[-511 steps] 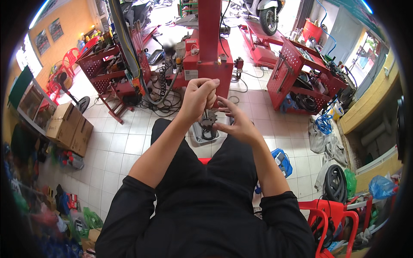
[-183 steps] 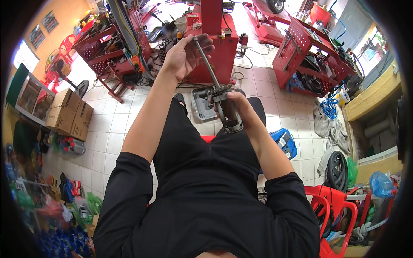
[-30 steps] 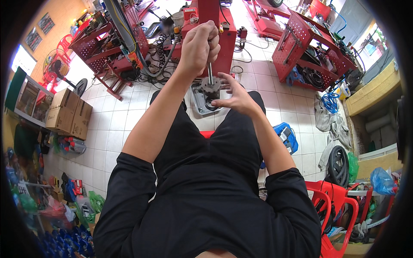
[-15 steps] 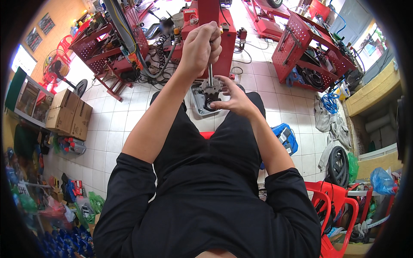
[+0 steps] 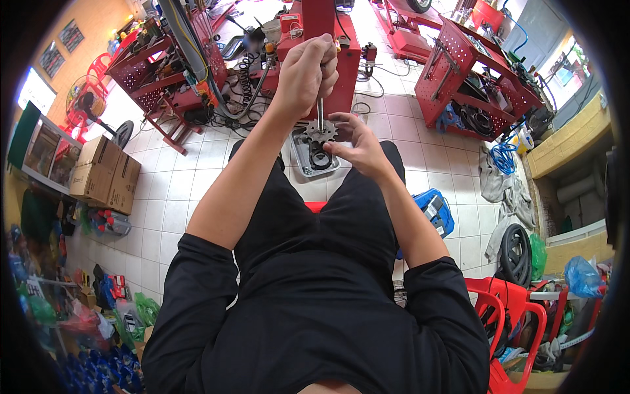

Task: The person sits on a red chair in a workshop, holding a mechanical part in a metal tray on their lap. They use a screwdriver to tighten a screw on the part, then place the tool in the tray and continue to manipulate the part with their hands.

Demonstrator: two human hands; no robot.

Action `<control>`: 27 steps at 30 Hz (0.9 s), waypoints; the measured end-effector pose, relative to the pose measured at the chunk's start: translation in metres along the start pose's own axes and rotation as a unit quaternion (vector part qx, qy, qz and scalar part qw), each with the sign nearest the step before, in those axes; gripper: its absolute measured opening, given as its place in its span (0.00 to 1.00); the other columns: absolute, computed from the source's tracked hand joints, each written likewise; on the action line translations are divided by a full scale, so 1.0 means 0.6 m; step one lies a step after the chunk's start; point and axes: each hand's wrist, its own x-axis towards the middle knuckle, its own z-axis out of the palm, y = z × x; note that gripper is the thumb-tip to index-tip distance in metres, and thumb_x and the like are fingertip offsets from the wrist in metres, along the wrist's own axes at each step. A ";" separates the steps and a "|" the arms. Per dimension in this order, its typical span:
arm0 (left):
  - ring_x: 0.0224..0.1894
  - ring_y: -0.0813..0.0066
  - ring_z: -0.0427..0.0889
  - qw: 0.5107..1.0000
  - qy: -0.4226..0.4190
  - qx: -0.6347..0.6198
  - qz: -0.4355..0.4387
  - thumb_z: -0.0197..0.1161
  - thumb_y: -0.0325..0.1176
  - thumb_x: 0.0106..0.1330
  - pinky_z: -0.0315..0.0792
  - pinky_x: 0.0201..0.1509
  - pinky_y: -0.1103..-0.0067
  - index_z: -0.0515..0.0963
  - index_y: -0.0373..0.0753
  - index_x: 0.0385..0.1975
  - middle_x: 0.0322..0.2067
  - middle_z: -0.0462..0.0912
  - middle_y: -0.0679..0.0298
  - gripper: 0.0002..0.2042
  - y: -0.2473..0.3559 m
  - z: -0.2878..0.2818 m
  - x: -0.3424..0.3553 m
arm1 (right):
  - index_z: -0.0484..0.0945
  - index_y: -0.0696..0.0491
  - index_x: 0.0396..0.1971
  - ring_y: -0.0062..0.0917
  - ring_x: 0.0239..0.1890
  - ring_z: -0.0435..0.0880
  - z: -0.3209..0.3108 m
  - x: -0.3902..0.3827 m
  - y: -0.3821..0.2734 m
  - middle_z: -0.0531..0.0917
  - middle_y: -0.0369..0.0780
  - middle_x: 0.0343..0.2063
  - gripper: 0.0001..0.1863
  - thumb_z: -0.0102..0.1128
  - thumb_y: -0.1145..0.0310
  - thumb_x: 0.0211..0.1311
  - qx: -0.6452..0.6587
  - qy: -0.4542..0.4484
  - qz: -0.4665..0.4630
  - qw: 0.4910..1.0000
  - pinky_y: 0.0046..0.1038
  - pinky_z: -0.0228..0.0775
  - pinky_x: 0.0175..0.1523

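Note:
My left hand [image 5: 306,75] is closed in a fist round the upper end of a slim metal shaft [image 5: 320,113], which stands roughly upright in front of me. At the shaft's lower part sits a toothed metal sprocket [image 5: 320,132]. My right hand [image 5: 359,150] curls about the sprocket's right side, thumb at its near edge and fingers at its far edge. Below, between my knees, a grey metal tray [image 5: 319,173] holds a dark ring-shaped part [image 5: 320,159]. The shaft's top is hidden within my left fist.
A red machine [image 5: 341,72] stands just beyond my hands, with hoses and cables on the tiled floor. Red tool carts [image 5: 453,75] flank it. Cardboard boxes [image 5: 105,172] are at left, a blue case [image 5: 434,211] by my right leg, red chairs [image 5: 505,322] at lower right.
The sprocket has turned and tilted, so its toothed face shows more fully. My right thumb has shifted up and closer to it, uncovering the ring in the tray. My left hand stays nearly still.

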 end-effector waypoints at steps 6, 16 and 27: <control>0.12 0.85 0.50 1.000 0.007 0.005 -0.002 0.47 0.44 0.69 0.44 0.14 0.83 0.59 0.47 0.20 0.13 0.53 0.75 0.16 0.000 -0.010 0.006 | 0.67 0.58 0.53 0.22 0.45 0.77 0.008 0.005 -0.008 0.77 0.41 0.42 0.29 0.69 0.73 0.51 0.097 -0.003 0.055 0.994 0.23 0.71 0.47; 0.09 0.85 0.54 0.995 0.079 0.058 0.015 0.40 0.41 0.71 0.48 0.10 0.85 0.62 0.51 0.18 0.10 0.55 0.77 0.16 0.181 0.039 0.193 | 0.72 0.62 0.49 0.22 0.37 0.82 -0.041 0.136 -0.158 0.82 0.42 0.40 0.22 0.51 0.58 0.65 0.110 -0.045 -0.077 0.990 0.23 0.73 0.44; 0.09 0.85 0.51 0.991 0.072 -0.047 -0.101 0.40 0.44 0.73 0.47 0.10 0.85 0.57 0.50 0.14 0.09 0.52 0.77 0.20 0.165 0.011 0.270 | 0.72 0.60 0.43 0.24 0.32 0.83 -0.037 0.125 -0.200 0.82 0.43 0.33 0.25 0.43 0.50 0.69 0.226 -0.048 -0.055 0.971 0.28 0.76 0.44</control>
